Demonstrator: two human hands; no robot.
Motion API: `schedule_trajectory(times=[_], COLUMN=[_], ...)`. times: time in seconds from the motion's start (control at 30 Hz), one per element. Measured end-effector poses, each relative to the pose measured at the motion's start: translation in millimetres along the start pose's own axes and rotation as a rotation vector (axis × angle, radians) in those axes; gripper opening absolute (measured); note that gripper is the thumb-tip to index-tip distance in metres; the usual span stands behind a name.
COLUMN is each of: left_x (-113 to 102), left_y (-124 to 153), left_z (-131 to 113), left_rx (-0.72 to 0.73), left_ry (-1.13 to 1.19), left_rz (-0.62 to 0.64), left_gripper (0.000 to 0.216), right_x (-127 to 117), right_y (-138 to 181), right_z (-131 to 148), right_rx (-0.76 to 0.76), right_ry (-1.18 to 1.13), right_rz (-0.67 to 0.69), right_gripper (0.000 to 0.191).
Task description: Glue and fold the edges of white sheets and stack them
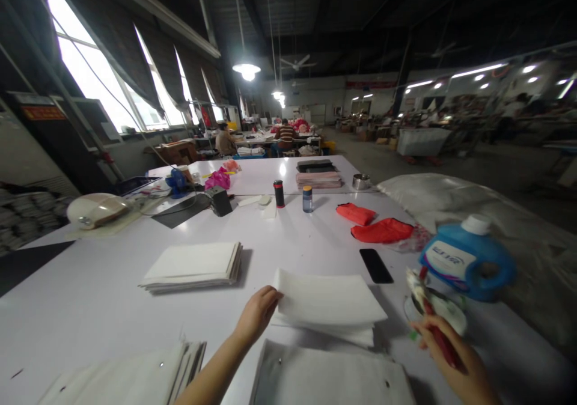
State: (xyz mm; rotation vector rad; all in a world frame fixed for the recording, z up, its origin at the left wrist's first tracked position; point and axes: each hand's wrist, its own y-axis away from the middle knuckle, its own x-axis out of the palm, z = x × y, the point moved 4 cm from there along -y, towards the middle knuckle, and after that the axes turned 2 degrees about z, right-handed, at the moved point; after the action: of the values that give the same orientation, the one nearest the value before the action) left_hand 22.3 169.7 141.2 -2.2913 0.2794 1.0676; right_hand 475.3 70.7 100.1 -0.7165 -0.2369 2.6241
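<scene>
My left hand (256, 313) has its fingers curled on the near-left corner of a stack of white fabric sheets (329, 303) in front of me. My right hand (455, 363) is closed on a red-handled brush (435, 327), whose head is over a small round dish (444, 309) at the right. A grey-white panel (329, 375) lies on the white table (90, 297) just below the stack.
A blue jug (469, 261) stands by the dish. A black phone (376, 265), red fabric pieces (381, 229), two small bottles (293, 196), another white stack (193, 265) and a third stack (135, 375) lie around. People sit at far tables (283, 137).
</scene>
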Motion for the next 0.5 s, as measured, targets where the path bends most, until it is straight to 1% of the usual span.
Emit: schedule_trajectory(times=[0.07,0.1,0.17,0.27,0.37,0.43,0.5], left_x=[-24.7,-37.4,-60.0,-83.9,-96.2,-99.4,-99.1], left_y=[-5.9,-7.4,-6.8,3.8,22.1,34.4,45.2], left_z=[-23.2,-34.2,-52.5,-68.2,-73.1,-73.9,-73.9], left_rx=[0.062,0.086,0.110,0.102,0.050,-0.021,-0.128], left_ry=[0.056,0.082,0.113,0.153,0.218,0.291,0.379], left_rz=[-0.182,-0.251,-0.316,-0.304,-0.244,-0.178,-0.083], left_gripper=[0.022,0.021,0.024,0.031,0.028,0.017,0.009], right_x=[-6.4,-9.2,-13.8,-20.8,-31.1,-38.6,-45.4], right_y=[4.5,6.9,11.6,18.1,25.0,31.4,41.0], right_z=[14.5,22.5,37.7,56.2,69.2,76.7,81.0], right_rx=[-0.093,-0.134,-0.183,-0.219,-0.259,-0.329,-0.398], right_ry=[-0.014,-0.029,-0.062,-0.194,-0.336,-0.351,-0.320], right_rz=[-0.049,-0.069,-0.114,-0.207,-0.271,-0.239,-0.179], right_gripper=[0.042,0.043,0.043,0.050,0.055,0.055,0.055])
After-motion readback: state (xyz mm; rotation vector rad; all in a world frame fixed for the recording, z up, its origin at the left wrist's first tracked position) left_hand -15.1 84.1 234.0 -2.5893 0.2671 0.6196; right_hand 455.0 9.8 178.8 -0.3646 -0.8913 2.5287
